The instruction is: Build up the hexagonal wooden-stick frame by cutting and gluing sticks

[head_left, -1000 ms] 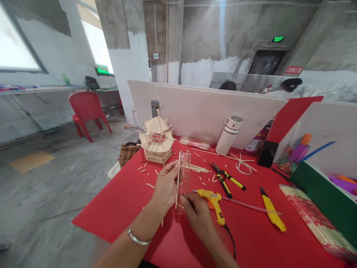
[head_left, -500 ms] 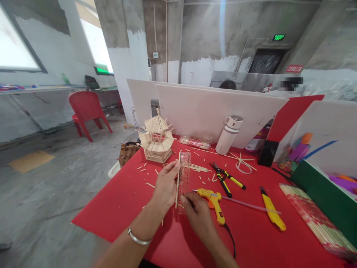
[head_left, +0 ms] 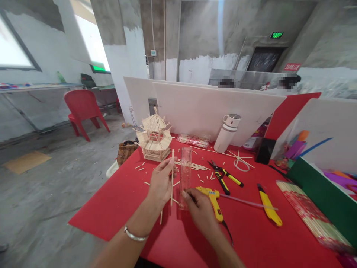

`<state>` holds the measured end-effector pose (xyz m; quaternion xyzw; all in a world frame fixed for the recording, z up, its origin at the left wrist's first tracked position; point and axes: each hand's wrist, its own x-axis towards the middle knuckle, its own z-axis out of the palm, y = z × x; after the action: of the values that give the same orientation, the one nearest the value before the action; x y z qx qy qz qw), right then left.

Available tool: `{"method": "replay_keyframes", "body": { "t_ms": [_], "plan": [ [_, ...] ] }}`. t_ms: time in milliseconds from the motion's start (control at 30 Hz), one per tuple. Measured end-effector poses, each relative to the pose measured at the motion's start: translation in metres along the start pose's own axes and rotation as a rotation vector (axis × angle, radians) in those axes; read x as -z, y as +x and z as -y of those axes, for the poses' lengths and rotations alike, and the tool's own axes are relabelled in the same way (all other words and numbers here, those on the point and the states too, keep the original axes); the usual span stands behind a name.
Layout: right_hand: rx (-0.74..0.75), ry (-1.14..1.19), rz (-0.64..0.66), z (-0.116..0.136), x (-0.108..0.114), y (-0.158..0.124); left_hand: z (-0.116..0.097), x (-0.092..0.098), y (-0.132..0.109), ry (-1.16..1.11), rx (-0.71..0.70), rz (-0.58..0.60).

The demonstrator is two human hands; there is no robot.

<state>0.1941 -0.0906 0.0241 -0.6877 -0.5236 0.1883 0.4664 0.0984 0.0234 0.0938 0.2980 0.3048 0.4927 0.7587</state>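
In my left hand (head_left: 161, 182) is a thin wooden stick (head_left: 172, 178), pinched between thumb and fingers and pointing away from me. My right hand (head_left: 198, 204) grips the near end of a clear plastic ruler (head_left: 185, 167), held close beside the stick with a gap between them. Under and around the hands, more sticks (head_left: 195, 165) and short cut pieces lie on the red tabletop (head_left: 111, 208). Just right of my right hand is a yellow glue gun (head_left: 213, 199) with a glue stick in its back. A pagoda model made of sticks (head_left: 155, 139) stands beyond my left hand.
Yellow-black cutting pliers (head_left: 223, 176) and a yellow utility knife (head_left: 269, 206) lie to the right. A white bottle (head_left: 226, 134) stands by the white board (head_left: 195, 108). A packet of sticks (head_left: 312, 216) lies beside a green box (head_left: 323, 197). People's heads show behind the board.
My left hand has moved the stick left, away from the ruler, so a gap now shows between them. My right hand still holds the ruler. The view has shifted slightly.
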Motion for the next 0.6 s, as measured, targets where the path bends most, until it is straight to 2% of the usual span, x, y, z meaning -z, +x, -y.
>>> {"method": "replay_keyframes", "body": {
  "t_ms": [67,100,233,300,400,500,600],
  "plan": [
    [-0.057,-0.210,0.041,-0.004,0.017,0.021,-0.006,0.003,0.004,0.042,-0.015,-0.046],
    [-0.092,-0.369,0.132,-0.007,0.025,0.035,-0.008,0.004,0.004,0.058,-0.015,-0.048],
    [-0.202,-0.540,0.168,-0.027,0.048,0.094,-0.008,0.004,0.001,0.106,0.024,0.013],
    [-0.255,-0.604,0.182,-0.038,0.055,0.113,-0.004,0.005,-0.001,0.132,0.054,0.027],
    [-0.336,-0.711,0.131,-0.056,0.072,0.119,0.001,0.008,0.000,0.155,0.079,0.015],
    [-0.477,-0.812,0.059,-0.079,0.099,0.107,0.003,0.010,0.004,0.166,0.081,0.022],
    [-0.630,-0.820,0.083,-0.101,0.123,0.093,0.007,0.009,0.007,0.168,0.081,0.044]
  ]
}}
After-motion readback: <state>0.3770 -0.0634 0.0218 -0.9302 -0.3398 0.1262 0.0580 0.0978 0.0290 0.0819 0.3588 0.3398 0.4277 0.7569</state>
